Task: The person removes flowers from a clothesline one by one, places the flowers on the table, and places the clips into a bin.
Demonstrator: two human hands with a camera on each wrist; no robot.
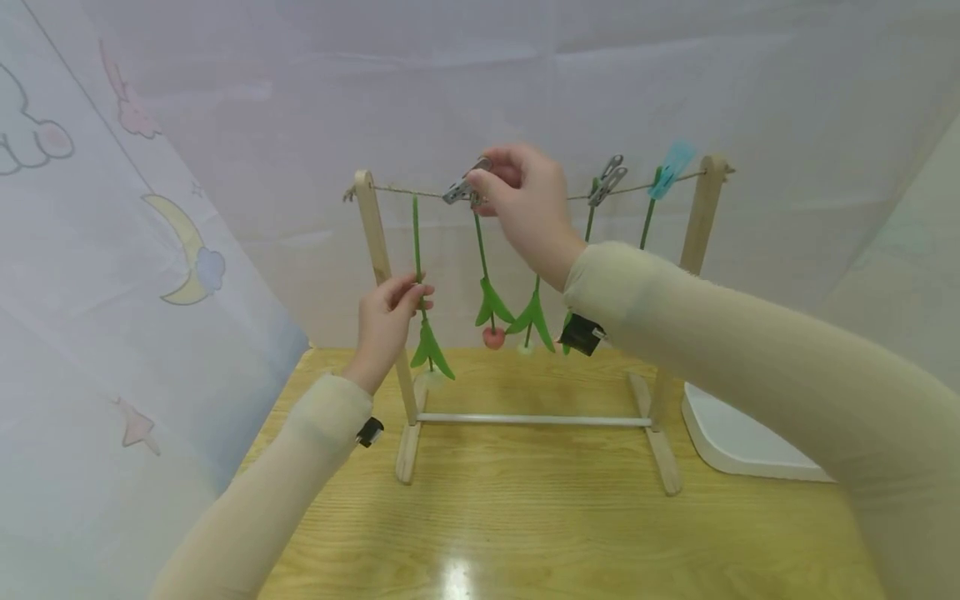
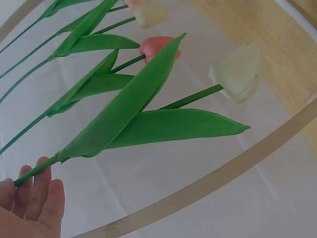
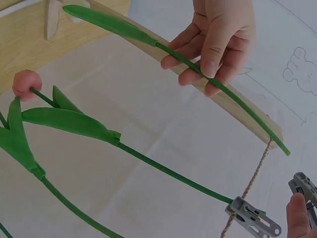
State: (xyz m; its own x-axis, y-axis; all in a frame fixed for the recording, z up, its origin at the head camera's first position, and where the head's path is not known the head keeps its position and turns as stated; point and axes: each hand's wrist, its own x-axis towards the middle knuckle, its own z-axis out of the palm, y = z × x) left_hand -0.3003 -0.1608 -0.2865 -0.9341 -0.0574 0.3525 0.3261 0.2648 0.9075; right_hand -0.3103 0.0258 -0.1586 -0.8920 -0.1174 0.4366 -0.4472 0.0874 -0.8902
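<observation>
My left hand [image 1: 384, 321] pinches the green stem of a white artificial tulip [image 2: 237, 74], which hangs head down near the left post. The stem's top end reaches slightly past the twine [image 3: 258, 166]. Higher up, my right hand [image 1: 534, 208] holds a grey clothespin [image 3: 303, 189] between thumb and fingers, close to the line. A second grey clothespin [image 3: 255, 218] fastens the stem of a red tulip [image 1: 493, 337] to the twine, just below that hand. In the right wrist view only a thumb or fingertip of my right hand shows.
The twine runs between two posts of a wooden rack [image 1: 701, 217] on a wood-grain table [image 1: 525, 517]. More tulips hang further right, under grey clothespins [image 1: 607, 182] and a blue clothespin [image 1: 672, 170]. A white tray [image 1: 738, 437] lies at the right.
</observation>
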